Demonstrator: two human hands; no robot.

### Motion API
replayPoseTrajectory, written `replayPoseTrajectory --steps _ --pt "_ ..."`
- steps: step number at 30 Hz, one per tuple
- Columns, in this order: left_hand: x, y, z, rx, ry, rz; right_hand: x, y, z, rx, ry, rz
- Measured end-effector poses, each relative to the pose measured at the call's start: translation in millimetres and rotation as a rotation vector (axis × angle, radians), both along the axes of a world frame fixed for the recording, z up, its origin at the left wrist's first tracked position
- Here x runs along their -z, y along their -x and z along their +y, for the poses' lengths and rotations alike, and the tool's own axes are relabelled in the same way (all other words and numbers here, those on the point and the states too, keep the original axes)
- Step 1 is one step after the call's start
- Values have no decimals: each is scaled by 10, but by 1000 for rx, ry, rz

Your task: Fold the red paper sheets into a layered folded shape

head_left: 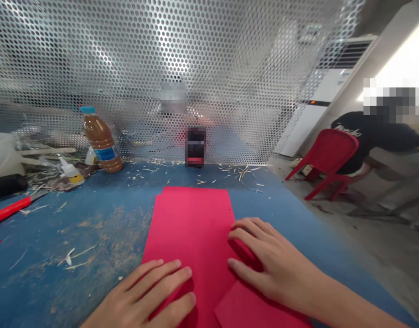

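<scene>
Facing a shiny perforated metal panel (230, 54) beyond the left hand (141, 296) and the right hand (274, 257). Seeing a blue tabletop (271, 196) spreading around both. Glancing well right of the right hand, finding a red chair (334, 150), grey floor (394, 259), a tall white unit (307, 120) and bright glare (399, 64).

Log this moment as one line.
left hand: on red sheets; right hand: at sheets' right edge; bottle: back left; pale scraps: on blue table

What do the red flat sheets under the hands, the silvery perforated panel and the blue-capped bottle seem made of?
Red flat sheets: likely matte paper or card; thin, with straight edges. Silvery perforated panel: apparently shiny metal; bright, streaked reflections. Blue-capped bottle: probably clear, glossy plastic; brown contents show through.
</scene>
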State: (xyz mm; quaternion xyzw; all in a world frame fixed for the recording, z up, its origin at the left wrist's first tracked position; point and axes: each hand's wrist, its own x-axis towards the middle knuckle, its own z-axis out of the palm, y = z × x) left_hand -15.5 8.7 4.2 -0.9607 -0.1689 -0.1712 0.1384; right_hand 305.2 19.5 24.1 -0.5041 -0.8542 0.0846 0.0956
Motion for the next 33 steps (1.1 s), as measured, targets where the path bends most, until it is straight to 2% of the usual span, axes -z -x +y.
replayPoseTrajectory --steps 4,9,14,19,22,25,28,30,33 --pt "-71 53 49 -81 33 23 -3 177 267 -157 -70 56" --pt "-151 37 35 -121 179 42 -16 414 552 -269 -96 67" --pt "-191 15 17 -125 237 104 62 568 761 -273 -149 61" --pt "-196 -18 57 -64 194 179 99 633 849 -264 -189 49" --pt "-212 -24 62 -46 170 188 15 618 795 -263 -213 53" --pt "-209 -12 45 -66 186 146 -150 533 576 -296 -233 86" --pt "-185 4 27 -99 202 105 -302 388 244 -497 -43 103" --pt "-166 11 19 -106 216 106 -346 289 49 -516 88 102" --pt "-135 20 10 -114 225 110 -325 172 -101 -433 206 64"
